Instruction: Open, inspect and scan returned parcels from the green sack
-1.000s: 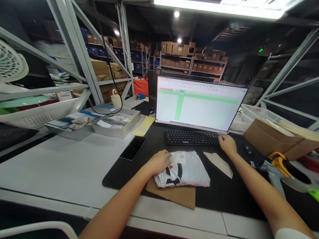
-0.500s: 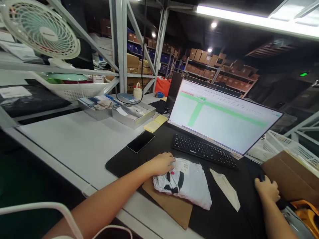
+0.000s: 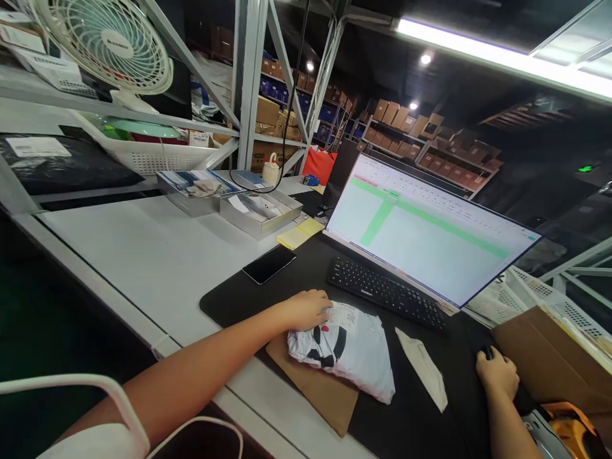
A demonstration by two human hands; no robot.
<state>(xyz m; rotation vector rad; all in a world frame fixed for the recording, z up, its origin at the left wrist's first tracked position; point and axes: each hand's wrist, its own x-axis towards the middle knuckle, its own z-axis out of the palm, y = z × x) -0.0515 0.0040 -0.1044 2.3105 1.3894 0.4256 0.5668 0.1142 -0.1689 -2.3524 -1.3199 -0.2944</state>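
My left hand (image 3: 308, 310) lies over the upper left corner of a white plastic parcel (image 3: 366, 360), its fingers curled down on it. The parcel has a printed label, black shapes and a red dot. Beneath it, a flat piece of brown cardboard (image 3: 329, 401) sticks out. My right hand (image 3: 498, 373) is closed over a black computer mouse (image 3: 488, 352), which is mostly hidden under the palm. Between the hands, a cream strip of paper or cloth (image 3: 423, 368) rests on the black desk mat (image 3: 229, 305).
Behind the parcel are a black keyboard (image 3: 385, 290) and a lit monitor (image 3: 425, 233) showing a spreadsheet. A phone (image 3: 269, 264), yellow notes (image 3: 299, 233) and metal trays (image 3: 261, 223) lie left. A cardboard box (image 3: 554, 363) and an orange-yellow object (image 3: 574, 427) are at right.
The camera view has tilted and shifted slightly. My left hand stays on the parcel and my right hand stays on the mouse. The screen looks the same.
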